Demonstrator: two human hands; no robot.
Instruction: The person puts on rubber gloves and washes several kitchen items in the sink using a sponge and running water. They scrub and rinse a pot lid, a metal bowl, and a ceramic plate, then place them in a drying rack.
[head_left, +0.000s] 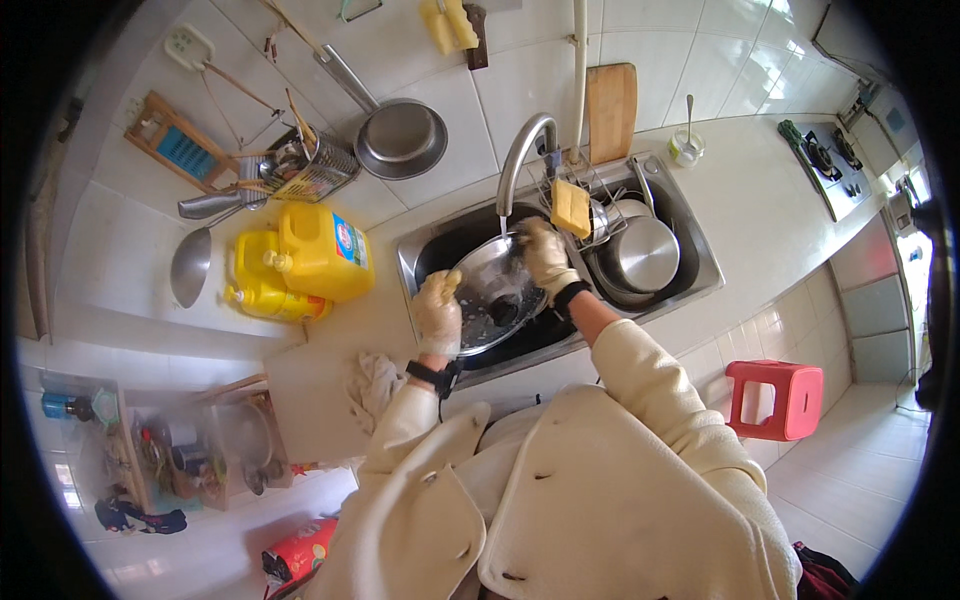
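A round pot lid (480, 281) with a black knob (503, 309) is tilted over the left basin of a steel double sink (405, 259). Wet droplets dot its surface. My left hand (438, 313), in a pale thin glove, grips the lid's left rim. At the far right of the lid is my right hand (546, 253), also gloved and blurred; a small dark patch shows by its fingers, and I cannot tell whether it holds something. Water runs from the curved metal faucet (517, 157) onto the lid between my hands.
A steel pot (641, 253) fills much of the right basin, beside a wire rack with a yellow sponge (571, 208). Yellow jugs (322, 247) stand left of the sink. A cloth (377, 386) lies near my left forearm. A red stool (799, 401) stands at right.
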